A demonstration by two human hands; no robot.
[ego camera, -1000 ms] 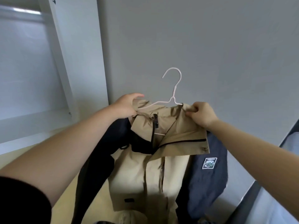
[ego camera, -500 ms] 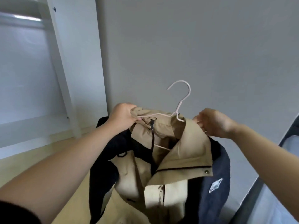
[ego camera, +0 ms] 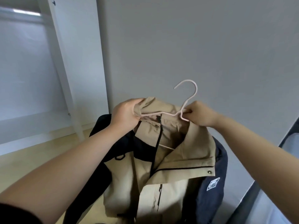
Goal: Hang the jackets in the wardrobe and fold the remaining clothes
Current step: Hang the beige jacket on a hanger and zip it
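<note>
A beige and navy jacket (ego camera: 169, 172) hangs in front of me on a thin pale pink hanger (ego camera: 191, 96), whose hook points up and left. My left hand (ego camera: 125, 113) grips the jacket's collar and the hanger's left arm together. My right hand (ego camera: 201, 113) pinches the hanger at its neck, just below the hook, against the right side of the collar. The jacket's front is partly unzipped, with a white patch on its navy right sleeve. Its lower part runs out of view.
An open white wardrobe (ego camera: 64, 78) stands at the left, with a white shelf (ego camera: 32, 120) low down. A plain grey wall (ego camera: 194, 46) fills the background. Light wooden floor (ego camera: 24, 162) lies below. A grey piece of furniture (ego camera: 283, 199) edges in at the lower right.
My right hand has moved from the collar's right side to the hanger's neck. The jacket and hanger sank lower in view, and the hook shifted right.
</note>
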